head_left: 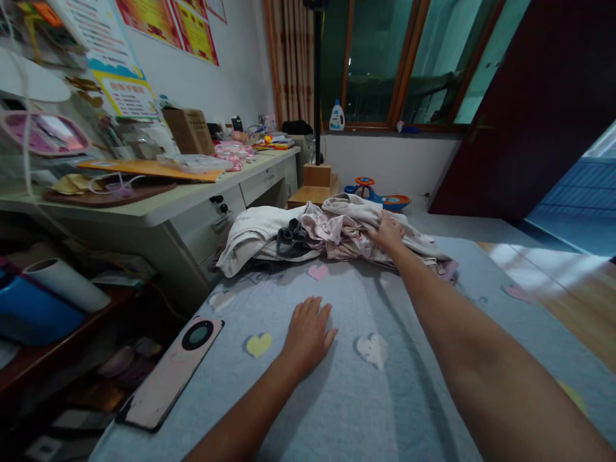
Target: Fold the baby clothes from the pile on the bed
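Observation:
A heap of crumpled clothes lies across the far end of the bed. Reaching out to its right side, my right hand (389,232) has its fingers closed on a pale grey garment (353,206). Left of that are a pink patterned garment (332,229), a small dark bunched cloth (292,237) and a folded white garment (255,232). My left hand (308,335) is low over the blue heart-print bedsheet (337,398), palm down, fingers stretched and thumb apart, holding nothing. Whether it touches the sheet I cannot tell.
A phone in a pink case (176,372) lies at the bed's left edge. Along the left wall runs a cluttered desk (192,199). Beyond the bed are a wooden box-like stand (312,186), a blue and orange ride-on toy (380,196) and a dark red door (510,122).

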A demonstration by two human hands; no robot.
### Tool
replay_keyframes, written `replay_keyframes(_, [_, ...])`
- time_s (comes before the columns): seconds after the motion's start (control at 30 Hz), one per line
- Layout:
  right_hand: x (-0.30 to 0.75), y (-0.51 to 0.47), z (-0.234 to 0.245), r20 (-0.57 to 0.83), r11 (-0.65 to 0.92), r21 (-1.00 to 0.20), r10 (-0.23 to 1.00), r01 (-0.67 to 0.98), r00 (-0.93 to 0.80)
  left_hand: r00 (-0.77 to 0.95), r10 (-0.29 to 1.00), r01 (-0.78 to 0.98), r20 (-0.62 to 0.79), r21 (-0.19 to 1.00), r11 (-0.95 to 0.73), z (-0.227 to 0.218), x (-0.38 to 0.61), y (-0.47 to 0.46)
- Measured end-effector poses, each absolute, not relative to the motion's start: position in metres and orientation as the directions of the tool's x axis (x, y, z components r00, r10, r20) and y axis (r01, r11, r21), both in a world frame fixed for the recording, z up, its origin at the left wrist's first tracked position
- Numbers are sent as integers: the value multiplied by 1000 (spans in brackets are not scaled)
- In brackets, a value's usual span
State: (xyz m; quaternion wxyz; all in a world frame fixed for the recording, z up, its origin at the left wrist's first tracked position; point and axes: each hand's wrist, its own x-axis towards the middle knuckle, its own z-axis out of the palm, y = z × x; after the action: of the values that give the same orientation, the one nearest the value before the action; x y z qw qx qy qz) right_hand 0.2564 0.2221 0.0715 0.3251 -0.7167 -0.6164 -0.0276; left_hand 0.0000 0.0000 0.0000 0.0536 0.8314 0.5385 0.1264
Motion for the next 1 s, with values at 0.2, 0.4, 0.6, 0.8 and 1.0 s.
replay_keyframes(0.2, [256, 212, 78, 379, -79, -377, 896, 923, 232, 420, 896, 862, 146, 245, -444, -23, 1, -1])
replay_keyframes(0.4, [268, 202, 107, 545, 124, -731, 698, 671, 465, 402, 898, 851, 181, 289, -439, -30, -1, 0])
replay_keyframes(0.6, [286, 146, 146, 632, 451, -773, 493, 446, 598, 408, 888, 826, 213, 327, -459, -34, -4, 3])
replay_keyframes(0.8, [262, 48, 133, 579, 517, -812, 650, 272, 492, 379, 887, 766, 263, 450, -460, -39, -6, 6])
replay_keyframes(1.0, [222, -18, 82, 271, 279, -949, 960, 144, -70, 333, 887, 639, 319, 616, -461, -42, -9, 5])
